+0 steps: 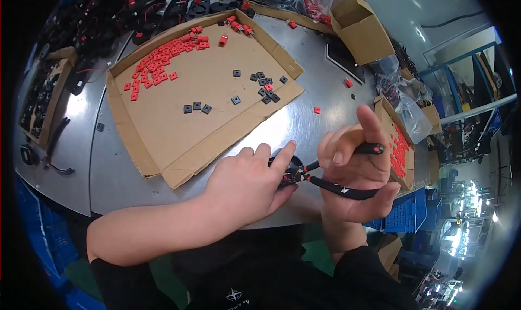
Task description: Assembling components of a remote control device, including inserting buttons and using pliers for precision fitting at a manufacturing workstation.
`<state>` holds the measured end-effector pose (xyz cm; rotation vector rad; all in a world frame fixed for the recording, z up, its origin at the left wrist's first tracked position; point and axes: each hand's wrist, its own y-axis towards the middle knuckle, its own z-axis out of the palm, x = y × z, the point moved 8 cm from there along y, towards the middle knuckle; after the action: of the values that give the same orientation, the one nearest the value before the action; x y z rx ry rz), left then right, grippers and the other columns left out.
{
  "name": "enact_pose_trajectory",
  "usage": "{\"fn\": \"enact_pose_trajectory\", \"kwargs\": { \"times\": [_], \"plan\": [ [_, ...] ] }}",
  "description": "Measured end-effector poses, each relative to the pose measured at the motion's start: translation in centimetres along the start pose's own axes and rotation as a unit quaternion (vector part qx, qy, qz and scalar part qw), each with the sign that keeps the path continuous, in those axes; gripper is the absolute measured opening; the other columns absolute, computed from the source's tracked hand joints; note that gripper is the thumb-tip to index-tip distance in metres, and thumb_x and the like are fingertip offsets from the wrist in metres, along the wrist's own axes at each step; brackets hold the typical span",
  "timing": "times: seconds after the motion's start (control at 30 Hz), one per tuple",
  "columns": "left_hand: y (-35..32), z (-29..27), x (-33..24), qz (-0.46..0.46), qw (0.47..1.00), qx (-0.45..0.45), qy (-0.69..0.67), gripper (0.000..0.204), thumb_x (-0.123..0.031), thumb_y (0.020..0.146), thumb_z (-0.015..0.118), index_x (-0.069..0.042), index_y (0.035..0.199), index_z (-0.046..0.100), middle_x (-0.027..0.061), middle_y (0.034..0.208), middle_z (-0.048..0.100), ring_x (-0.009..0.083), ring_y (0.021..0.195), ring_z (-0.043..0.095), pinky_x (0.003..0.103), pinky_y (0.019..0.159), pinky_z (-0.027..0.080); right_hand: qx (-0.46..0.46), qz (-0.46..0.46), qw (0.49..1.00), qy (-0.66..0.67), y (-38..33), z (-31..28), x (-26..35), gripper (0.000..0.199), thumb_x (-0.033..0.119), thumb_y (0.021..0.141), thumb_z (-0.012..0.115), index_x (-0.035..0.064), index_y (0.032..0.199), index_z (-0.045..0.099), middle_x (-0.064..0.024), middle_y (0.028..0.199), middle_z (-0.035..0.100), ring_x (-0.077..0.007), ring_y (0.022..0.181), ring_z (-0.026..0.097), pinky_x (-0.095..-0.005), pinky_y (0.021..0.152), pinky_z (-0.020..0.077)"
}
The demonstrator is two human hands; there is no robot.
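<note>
My left hand point(247, 177) is closed around a dark rounded part point(296, 162), mostly hidden behind the fingers. My right hand point(355, 171) holds a pair of pliers point(344, 190) with black handles and orange-red accents. The handles are spread apart, the upper one under curled fingers and the lower one across the palm by the thumb. At the left fingertips, the plier jaws meet the dark part; their exact grip on it is hidden. Beyond my left hand lies a shallow cardboard tray point(179, 131) with many small red square pieces point(157, 65) and several black square pieces point(266, 87).
A cardboard box of red pieces point(399, 152) stands right of my right hand. An open carton point(361, 27) and a dark flat panel point(344, 63) are at the far right. Another pair of pliers point(54, 147) lies left, beside a box of black parts point(46, 98). Black housings point(179, 11) crowd the back.
</note>
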<state>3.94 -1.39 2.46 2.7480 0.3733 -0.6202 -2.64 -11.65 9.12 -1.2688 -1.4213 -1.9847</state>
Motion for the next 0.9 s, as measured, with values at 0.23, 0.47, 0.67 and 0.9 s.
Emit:
{"fn": "enact_pose_trajectory", "kwargs": {
  "times": [0.23,0.47,0.67,0.9],
  "plan": [
    [-0.1,-0.1,-0.3,0.004,1.0,-0.029,0.01,0.064,-0.043,0.089,0.073,-0.007,0.14,0.06,0.0103,0.088,0.061,0.0243,0.074,0.066,0.035,0.055,0.054,0.008,0.028,0.997,-0.071,-0.1,0.7,0.1,0.104,0.073,0.095,0.048,-0.0146,0.151,0.036,-0.0057,0.085,0.054,-0.0132,0.074,0.05,-0.0301,0.068,0.0411],
    [-0.3,0.3,-0.3,0.001,1.0,-0.009,0.03,0.066,-0.044,0.091,0.071,-0.008,0.143,0.058,0.0107,0.092,0.062,0.0235,0.078,0.066,0.034,0.056,0.054,0.03,0.076,0.99,-0.116,-0.4,1.8,0.2,0.11,0.078,0.092,0.048,-0.0148,0.15,0.036,-0.005,0.087,0.053,-0.0122,0.077,0.051,-0.0292,0.07,0.0419],
    [-0.4,0.4,-0.5,-0.004,1.0,-0.006,0.03,0.066,-0.044,0.091,0.071,-0.009,0.144,0.057,0.0106,0.092,0.061,0.0233,0.078,0.066,0.035,0.056,0.054,0.021,0.086,0.985,-0.149,-0.4,2.2,0.2,0.113,0.085,0.091,0.042,-0.0138,0.148,0.04,-0.006,0.088,0.054,-0.0149,0.08,0.055,-0.0293,0.075,0.0447],
    [-0.3,0.4,-0.2,-0.021,0.998,-0.046,0.032,0.059,-0.043,0.086,0.075,0.001,0.122,0.062,0.0071,0.083,0.061,0.021,0.073,0.066,0.032,0.053,0.055,-0.02,0.198,0.98,0.003,-1.9,2.3,-1.6,0.098,0.098,0.079,0.035,0.002,0.093,0.051,-0.0095,0.082,0.052,-0.0195,0.067,0.048,-0.0307,0.065,0.039]
  ]
}}
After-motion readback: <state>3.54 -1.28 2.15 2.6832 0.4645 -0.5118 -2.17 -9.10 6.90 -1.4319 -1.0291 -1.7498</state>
